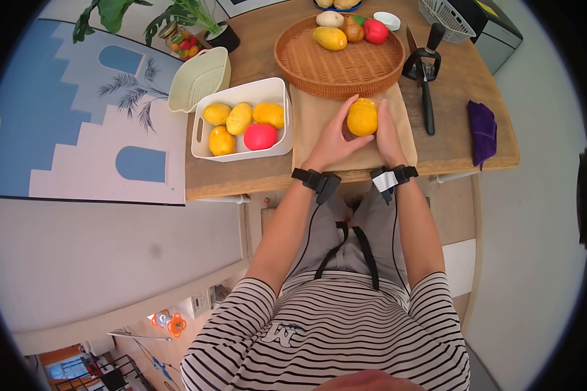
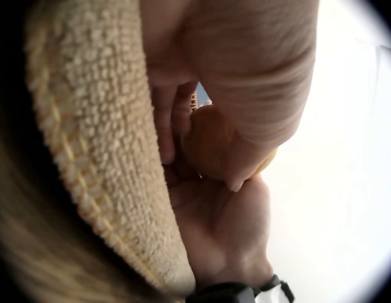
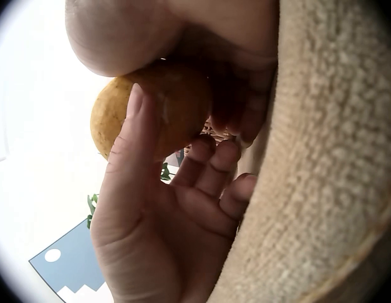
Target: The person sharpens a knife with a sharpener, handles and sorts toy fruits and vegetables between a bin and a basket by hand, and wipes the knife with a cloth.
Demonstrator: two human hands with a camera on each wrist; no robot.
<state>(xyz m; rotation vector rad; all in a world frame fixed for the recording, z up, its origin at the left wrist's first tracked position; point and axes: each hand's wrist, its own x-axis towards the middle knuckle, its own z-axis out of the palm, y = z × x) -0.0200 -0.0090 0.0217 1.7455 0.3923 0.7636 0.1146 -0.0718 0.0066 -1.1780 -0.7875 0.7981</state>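
Observation:
A yellow mango [image 1: 362, 118] is between both hands over a tan towel [image 1: 304, 124] at the table's front. The left hand [image 1: 336, 142] holds the mango from the left, its thumb pressed along the near side. From the right, the right hand [image 1: 389, 135] cups the same mango. In the right wrist view, the left thumb lies across the mango [image 3: 123, 104] and the other left fingers curve behind it. The left wrist view has the mango [image 2: 209, 136] partly hidden by fingers, with the terry towel [image 2: 113, 139] close in front.
Left of the towel, a white bin [image 1: 241, 156] holds several yellow mangoes and a pinkish-red fruit. Behind, a wicker tray [image 1: 339, 65] carries more produce. A black-handled knife [image 1: 428, 107] and a black-handled tool [image 1: 430, 52] lie right, then a purple cloth [image 1: 482, 133]. A pale green colander [image 1: 199, 78] stands back left.

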